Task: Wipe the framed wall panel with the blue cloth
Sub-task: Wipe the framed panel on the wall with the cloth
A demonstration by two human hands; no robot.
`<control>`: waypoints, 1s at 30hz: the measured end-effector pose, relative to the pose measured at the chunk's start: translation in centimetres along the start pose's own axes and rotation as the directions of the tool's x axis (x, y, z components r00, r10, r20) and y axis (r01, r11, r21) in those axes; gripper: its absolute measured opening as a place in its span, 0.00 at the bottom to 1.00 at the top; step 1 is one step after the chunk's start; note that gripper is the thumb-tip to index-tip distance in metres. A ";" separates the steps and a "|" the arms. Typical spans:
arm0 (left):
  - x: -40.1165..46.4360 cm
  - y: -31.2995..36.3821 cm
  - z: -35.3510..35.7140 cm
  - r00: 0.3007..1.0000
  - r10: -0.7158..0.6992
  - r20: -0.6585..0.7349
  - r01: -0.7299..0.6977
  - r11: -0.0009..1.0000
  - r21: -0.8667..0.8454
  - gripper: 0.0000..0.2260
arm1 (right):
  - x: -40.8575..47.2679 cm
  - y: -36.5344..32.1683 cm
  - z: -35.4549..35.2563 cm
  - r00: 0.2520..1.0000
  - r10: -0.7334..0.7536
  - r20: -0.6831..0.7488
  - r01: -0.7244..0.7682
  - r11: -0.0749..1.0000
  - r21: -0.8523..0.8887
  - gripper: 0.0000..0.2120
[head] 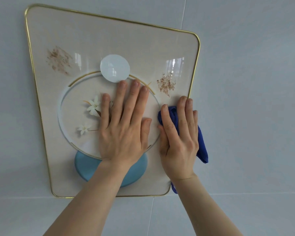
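A cream-coloured wall panel with rounded corners and a thin gold metal frame (99, 40) hangs on a pale grey tiled wall (254, 65), seen from close up and slightly below. The panel's glossy surface carries a printed design: a large white and gold ring (61, 106) in the middle, a pale blue-white disc (115, 68) overlapping the top of the ring, a larger light blue disc (85, 166) under its bottom edge, and small white flowers (93, 106) inside it. Two brownish smudges mark the surface, one at the upper left (59, 60) and one at the right (166, 84), just above the hand with the cloth. The person's left hand (124, 126) lies flat against the centre of the panel, palm on the surface, fingers straight and slightly spread, gripping nothing. The right hand (179, 138) presses a crumpled deep blue cloth (202, 143) against the panel at its right edge, beside the gold frame, with the fingers extended over the cloth and the fingertips reaching up near the frame line. Folds of the cloth show between the index finger and the others, and more of it hangs out past the little-finger side of the hand, over the frame and onto the wall. A small strip of the cloth also shows below the right wrist, near the panel's lower right corner. Both bare forearms rise from the bottom of the view.
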State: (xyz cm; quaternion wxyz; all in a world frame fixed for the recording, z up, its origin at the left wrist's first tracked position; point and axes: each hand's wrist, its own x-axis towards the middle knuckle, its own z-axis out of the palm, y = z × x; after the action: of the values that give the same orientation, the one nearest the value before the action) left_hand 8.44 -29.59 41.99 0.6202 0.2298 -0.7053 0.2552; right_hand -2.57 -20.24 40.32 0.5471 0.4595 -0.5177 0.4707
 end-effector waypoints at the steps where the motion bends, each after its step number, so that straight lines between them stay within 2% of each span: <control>1: 0.0 0.0 0.0 1.000 0.002 -0.002 -0.002 1.000 0.001 0.27 | -0.3 0.1 -0.1 1.000 -0.009 0.008 0.009 1.000 0.002 0.15; 5: 0.0 0.0 0.2 1.000 -0.005 -0.008 0.005 1.000 -0.006 0.27 | -2.4 0.8 -1.0 0.995 -0.051 0.091 0.053 0.999 -0.012 0.22; 12: -0.1 -0.2 0.4 1.000 0.002 -0.015 -0.003 1.000 -0.015 0.27 | -7.6 1.3 -4.0 0.932 -0.099 0.348 0.116 0.993 -0.029 0.25; 19: -0.1 -0.2 0.2 1.000 0.007 -0.013 -0.007 1.000 -0.022 0.27 | -8.9 0.1 -6.8 0.901 -0.010 0.433 0.044 0.997 -0.070 0.42; 21: -0.1 -0.2 0.3 1.000 0.007 -0.014 -0.008 1.000 -0.027 0.28 | -8.1 -0.2 -7.8 0.908 0.036 0.418 -0.023 0.999 -0.035 0.40; 25: -0.1 -0.1 0.2 1.000 0.005 -0.006 -0.006 0.999 -0.037 0.28 | -3.0 -1.1 -9.1 0.944 0.205 0.257 -0.242 0.963 0.118 0.22; 30: -0.1 -0.2 -0.1 1.000 0.005 0.026 -0.004 1.000 -0.023 0.28 | 6.9 -1.5 -8.5 0.941 0.300 0.154 -0.336 0.877 0.345 0.26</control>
State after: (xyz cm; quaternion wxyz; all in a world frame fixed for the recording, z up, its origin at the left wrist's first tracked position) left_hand 8.64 -29.66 41.96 0.6129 0.2243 -0.7168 0.2453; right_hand 0.20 -11.78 46.79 0.3417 0.4839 -0.5148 0.6198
